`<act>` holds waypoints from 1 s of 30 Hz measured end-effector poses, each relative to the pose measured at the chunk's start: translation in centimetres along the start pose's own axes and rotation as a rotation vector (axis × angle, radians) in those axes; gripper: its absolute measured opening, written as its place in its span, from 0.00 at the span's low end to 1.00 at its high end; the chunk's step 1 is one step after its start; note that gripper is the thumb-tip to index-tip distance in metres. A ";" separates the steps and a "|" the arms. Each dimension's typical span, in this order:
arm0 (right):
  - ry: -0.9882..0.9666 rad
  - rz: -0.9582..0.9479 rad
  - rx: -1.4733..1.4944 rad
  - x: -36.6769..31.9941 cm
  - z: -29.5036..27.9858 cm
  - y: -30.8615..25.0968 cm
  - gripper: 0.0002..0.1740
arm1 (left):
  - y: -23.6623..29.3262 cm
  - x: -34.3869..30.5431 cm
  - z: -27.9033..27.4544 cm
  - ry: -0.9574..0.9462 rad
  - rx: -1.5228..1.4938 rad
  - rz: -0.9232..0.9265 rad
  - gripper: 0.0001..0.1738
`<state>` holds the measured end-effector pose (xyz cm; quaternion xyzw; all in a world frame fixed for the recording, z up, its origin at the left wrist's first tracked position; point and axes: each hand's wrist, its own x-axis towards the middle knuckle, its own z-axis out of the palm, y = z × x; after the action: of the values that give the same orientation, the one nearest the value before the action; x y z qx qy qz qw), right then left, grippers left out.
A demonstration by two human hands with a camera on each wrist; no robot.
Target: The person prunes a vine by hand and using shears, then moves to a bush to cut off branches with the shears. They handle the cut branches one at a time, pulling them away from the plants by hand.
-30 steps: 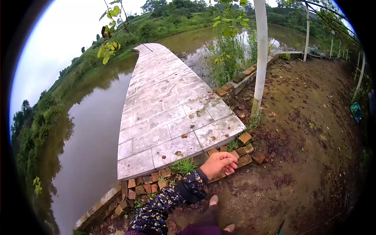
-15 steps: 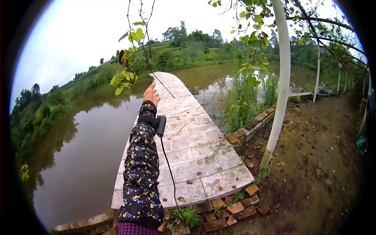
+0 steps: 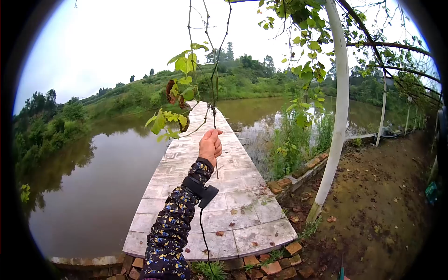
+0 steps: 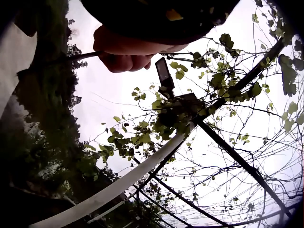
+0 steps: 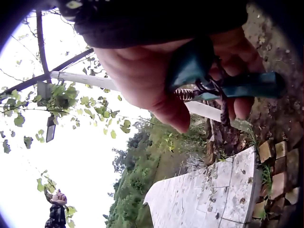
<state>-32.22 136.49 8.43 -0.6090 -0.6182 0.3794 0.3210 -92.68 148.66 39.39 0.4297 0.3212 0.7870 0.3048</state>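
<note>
In the head view, my left hand (image 3: 210,147) pinches a thin hanging vine stem (image 3: 214,109), with yellow-green and browned leaves (image 3: 161,120) beside it. The left wrist view shows the curled fingers (image 4: 124,61) of that hand round the dark stem (image 4: 78,57). My right hand (image 5: 147,76) holds teal-handled shears (image 5: 237,87) with a coiled spring (image 5: 184,94), its fingers round the handles; the blades cannot be made out there. At the head view's bottom edge, a small teal part (image 3: 341,273) shows, low and right of the left hand.
A pale paved walkway (image 3: 210,205) extends over brown water (image 3: 107,172). Loose bricks (image 3: 271,268) edge its near end. A white post (image 3: 339,107) stands at right beside a dirt path (image 3: 373,200), under a vine-covered frame (image 3: 392,45). A cable (image 3: 203,233) hangs from the left wrist.
My left hand rose from low over the bricks, reached forward with fingers extended, and now grips the stem. The view has tilted up, and a teal part has appeared at the lower right.
</note>
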 end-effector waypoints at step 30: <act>-0.268 0.394 -0.286 -7.2 1.3 -2.6 0.39 | -18.9 -35.5 9.2 -1.359 0.499 -0.882 0.16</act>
<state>-34.29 129.28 10.51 -0.7010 -0.5719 0.4207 0.0671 -65.05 135.57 11.69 0.6992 0.3704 0.0726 0.6071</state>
